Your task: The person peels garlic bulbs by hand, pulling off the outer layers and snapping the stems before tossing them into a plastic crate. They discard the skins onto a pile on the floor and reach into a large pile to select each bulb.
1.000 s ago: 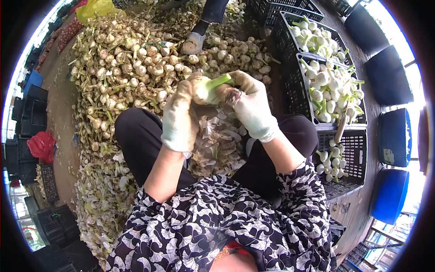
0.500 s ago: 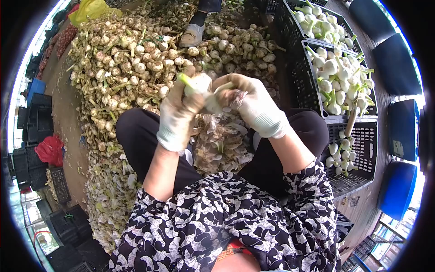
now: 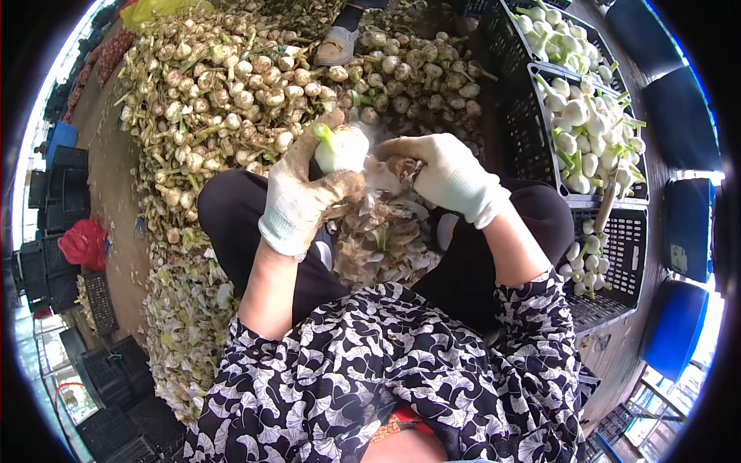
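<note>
A white garlic bulb [image 3: 343, 149] with a short green stem is held in my gloved left hand [image 3: 303, 189], the fingers and thumb curled round it. Just to the right, my gloved right hand [image 3: 446, 171] pinches a brownish, papery piece of garlic skin [image 3: 404, 168]. Wisps of pale skin hang between the two hands. Loose peeled skins [image 3: 378, 239] lie in a heap below, between my knees. Beyond my hands spreads a large pile of unpeeled garlic bulbs [image 3: 231, 100], dirty and with stems on.
At the right, black crates [image 3: 532, 123] hold clean white garlic bulbs [image 3: 590, 127]; a nearer crate [image 3: 621, 255] has fewer bulbs. Blue barrels [image 3: 678, 328] line the right edge. Another person's shoe [image 3: 336, 46] rests in the pile. A red bag [image 3: 85, 245] lies at left.
The hands have moved apart. The bulb in my left hand now shows whiter and more upright, while my right hand has drawn rightward with the skin.
</note>
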The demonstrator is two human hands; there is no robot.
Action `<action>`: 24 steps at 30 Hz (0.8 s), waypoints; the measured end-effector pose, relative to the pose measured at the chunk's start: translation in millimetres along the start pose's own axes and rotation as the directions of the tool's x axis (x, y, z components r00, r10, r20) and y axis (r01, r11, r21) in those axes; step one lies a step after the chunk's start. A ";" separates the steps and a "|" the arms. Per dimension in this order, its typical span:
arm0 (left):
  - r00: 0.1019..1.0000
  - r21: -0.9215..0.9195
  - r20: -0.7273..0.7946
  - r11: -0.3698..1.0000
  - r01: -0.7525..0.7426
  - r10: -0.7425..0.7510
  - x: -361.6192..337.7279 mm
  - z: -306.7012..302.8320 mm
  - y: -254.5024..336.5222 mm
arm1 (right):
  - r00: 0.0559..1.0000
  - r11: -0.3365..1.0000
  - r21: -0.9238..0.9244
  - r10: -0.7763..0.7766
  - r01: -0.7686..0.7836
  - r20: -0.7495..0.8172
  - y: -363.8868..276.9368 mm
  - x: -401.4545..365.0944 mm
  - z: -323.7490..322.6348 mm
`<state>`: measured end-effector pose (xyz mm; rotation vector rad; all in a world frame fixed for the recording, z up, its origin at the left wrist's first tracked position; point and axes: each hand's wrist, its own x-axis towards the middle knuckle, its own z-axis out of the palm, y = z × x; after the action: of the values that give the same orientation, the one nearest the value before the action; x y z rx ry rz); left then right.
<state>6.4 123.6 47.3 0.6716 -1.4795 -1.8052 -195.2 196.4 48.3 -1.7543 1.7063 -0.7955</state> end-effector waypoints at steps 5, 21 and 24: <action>0.999 0.256 -0.003 0.966 -0.034 0.036 1.7 -5.1 -2.2 | 0.990 0.992 -0.067 -0.116 0.110 -0.084 5.5 8.2 -2.0; 0.994 0.636 0.007 0.766 -0.090 0.111 8.6 5.4 -1.3 | 0.953 0.962 0.222 -0.090 0.158 -0.289 -13.1 7.5 9.0; 0.995 0.435 0.047 0.895 -0.097 0.085 7.6 7.5 4.7 | 0.986 0.767 0.639 0.145 -0.061 -0.081 -14.0 6.0 0.6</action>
<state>-3.0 121.8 53.8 0.7793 -1.9276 -1.4207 -185.4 190.8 58.5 -1.1461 1.3552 -1.2764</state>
